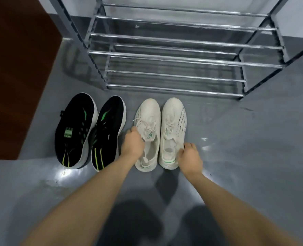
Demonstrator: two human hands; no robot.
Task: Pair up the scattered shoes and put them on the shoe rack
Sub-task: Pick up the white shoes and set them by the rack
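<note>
Two cream knit sneakers stand side by side on the grey floor, toes toward the rack. My left hand point(133, 142) grips the left cream sneaker point(149, 121) at its outer side by the tongue. My right hand point(189, 158) grips the right cream sneaker point(173, 121) at its outer collar near the heel. To their left lie two black sneakers with green stripes, the left black sneaker point(76, 130) and the right black sneaker point(109, 132), tipped onto their sides. The metal shoe rack point(173, 57) stands just beyond, its chrome bars bare.
A dark red-brown panel point(17, 68) borders the floor at the left. A grey wall rises behind the rack. Glossy grey floor point(253, 139) stretches to the right of the cream pair and toward me.
</note>
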